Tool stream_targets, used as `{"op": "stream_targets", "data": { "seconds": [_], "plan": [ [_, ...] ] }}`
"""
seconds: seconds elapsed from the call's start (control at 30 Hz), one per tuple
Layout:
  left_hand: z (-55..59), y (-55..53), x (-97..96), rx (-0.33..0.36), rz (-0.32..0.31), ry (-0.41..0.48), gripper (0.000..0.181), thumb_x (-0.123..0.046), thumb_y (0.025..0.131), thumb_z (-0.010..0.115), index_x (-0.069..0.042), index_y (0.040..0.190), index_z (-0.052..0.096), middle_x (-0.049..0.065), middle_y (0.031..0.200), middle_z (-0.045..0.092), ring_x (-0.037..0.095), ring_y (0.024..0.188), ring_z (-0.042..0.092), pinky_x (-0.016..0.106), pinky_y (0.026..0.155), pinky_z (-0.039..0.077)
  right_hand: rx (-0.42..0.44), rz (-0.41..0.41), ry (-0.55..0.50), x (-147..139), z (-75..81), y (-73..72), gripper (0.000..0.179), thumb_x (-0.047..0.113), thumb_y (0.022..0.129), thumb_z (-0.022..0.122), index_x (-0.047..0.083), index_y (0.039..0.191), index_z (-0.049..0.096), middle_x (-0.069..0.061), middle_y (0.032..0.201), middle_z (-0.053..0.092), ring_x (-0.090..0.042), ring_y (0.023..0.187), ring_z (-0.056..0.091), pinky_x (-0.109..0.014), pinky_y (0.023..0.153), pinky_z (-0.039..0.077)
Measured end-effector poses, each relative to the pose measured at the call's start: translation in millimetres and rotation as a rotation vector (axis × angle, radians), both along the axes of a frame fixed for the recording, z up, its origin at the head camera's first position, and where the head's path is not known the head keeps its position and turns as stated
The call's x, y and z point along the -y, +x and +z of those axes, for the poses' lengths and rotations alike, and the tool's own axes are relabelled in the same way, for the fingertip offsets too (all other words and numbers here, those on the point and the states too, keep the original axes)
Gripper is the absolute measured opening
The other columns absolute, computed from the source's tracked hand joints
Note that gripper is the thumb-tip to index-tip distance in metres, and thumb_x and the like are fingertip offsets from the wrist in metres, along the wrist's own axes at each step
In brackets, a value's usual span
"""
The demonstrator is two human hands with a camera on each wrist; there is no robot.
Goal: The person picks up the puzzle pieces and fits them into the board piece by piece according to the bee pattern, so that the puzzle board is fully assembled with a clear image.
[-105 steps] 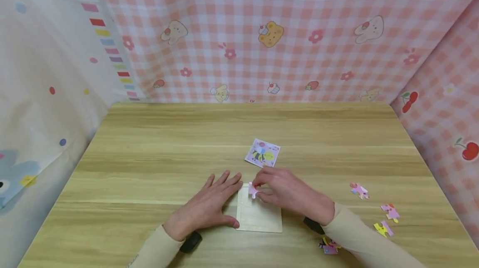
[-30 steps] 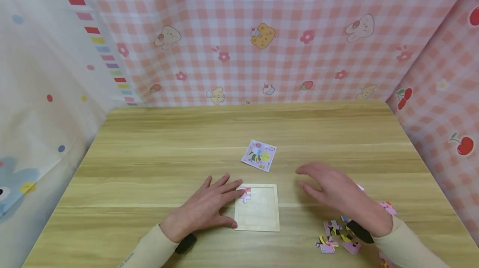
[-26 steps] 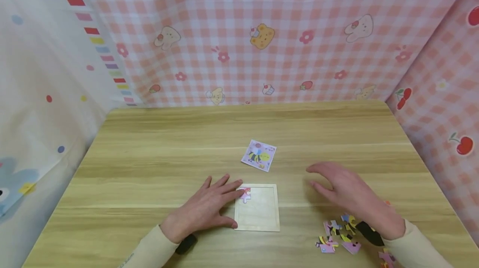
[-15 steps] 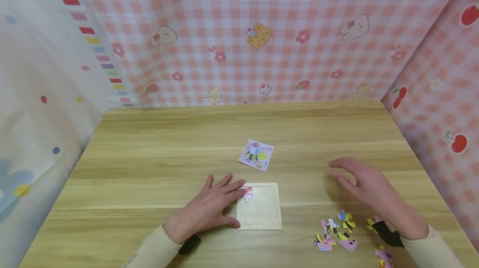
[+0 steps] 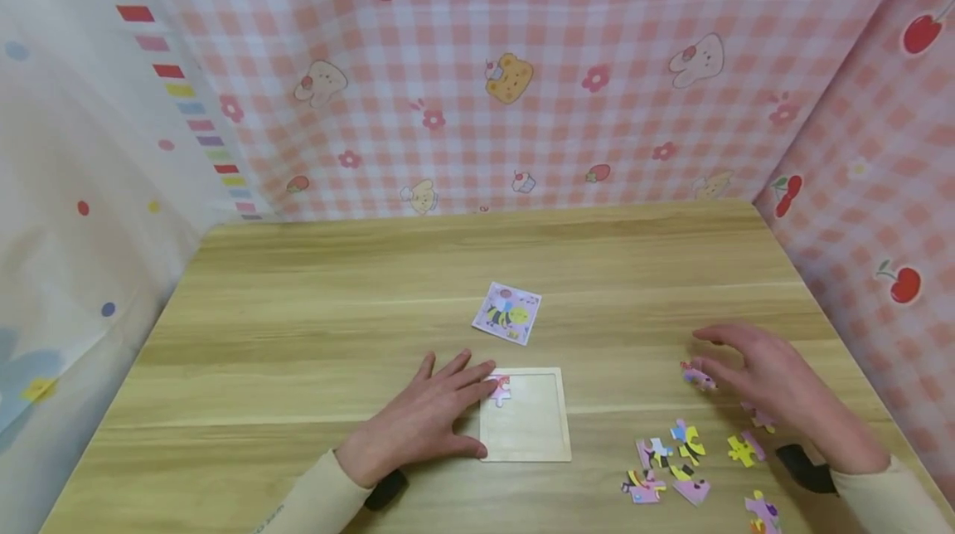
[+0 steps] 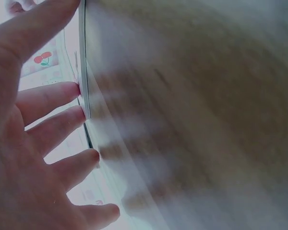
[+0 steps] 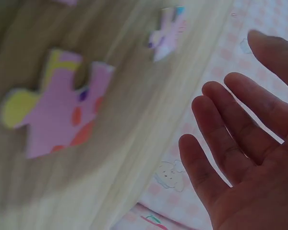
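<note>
My left hand (image 5: 425,414) lies spread with fingers and thumb at the left edge of a square wooden puzzle tray (image 5: 564,426). One pink puzzle piece (image 5: 500,393) sits in the tray's upper left corner, beside my index fingertip. My right hand (image 5: 776,376) hovers over the right side of the table, fingers relaxed and holding nothing. Right below its thumb lies a pink puzzle piece (image 5: 698,376), partly hidden. In the right wrist view, a pink and yellow puzzle piece (image 7: 62,108) lies on the table, apart from the fingers.
A picture card with a bee (image 5: 507,314) lies beyond the tray. Several loose pieces, among them a yellow piece (image 5: 742,449) and a pink and orange piece (image 5: 763,511), are scattered on the wooden table (image 5: 336,269) at right. Patterned curtains (image 5: 477,36) enclose the back and sides.
After setting the pink piece in the tray's corner, my right hand has moved right, empty, toward the loose pieces. My left hand has stayed at the tray's edge.
</note>
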State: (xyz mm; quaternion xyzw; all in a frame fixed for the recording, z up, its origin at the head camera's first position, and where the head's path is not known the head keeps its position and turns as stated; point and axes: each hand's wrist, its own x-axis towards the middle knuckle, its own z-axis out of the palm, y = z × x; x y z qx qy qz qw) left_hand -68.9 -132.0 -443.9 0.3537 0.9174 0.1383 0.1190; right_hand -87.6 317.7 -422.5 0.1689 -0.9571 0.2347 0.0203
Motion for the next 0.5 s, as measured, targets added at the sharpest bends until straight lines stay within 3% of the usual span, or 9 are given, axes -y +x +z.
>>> {"op": "stream_targets", "data": {
  "seconds": [0.13,0.5],
  "plan": [
    [-0.6,-0.5,-0.4,0.003,-0.002,0.003,0.083,-0.054,0.085,0.08,-0.015,0.153,0.052,0.003,0.165,0.037,0.037,0.154,0.026,0.073,0.115,0.024,0.081,0.003,0.058,-4,-6.6,-0.8,0.044,0.029,0.092,0.08,-0.001,0.123,0.07,-0.026,0.124,0.067,-0.047,0.113,0.063,-0.066,0.093,0.05],
    [-1.6,-0.4,0.3,0.013,0.002,0.002,0.084,-0.054,0.085,0.08,-0.016,0.154,0.051,0.003,0.166,0.037,0.036,0.154,0.027,0.071,0.116,0.026,0.098,0.023,0.121,-9,-18.2,2.5,0.05,0.028,0.082,0.088,0.001,0.119,0.071,-0.027,0.125,0.062,-0.049,0.115,0.059,-0.067,0.094,0.048]
  ]
}}
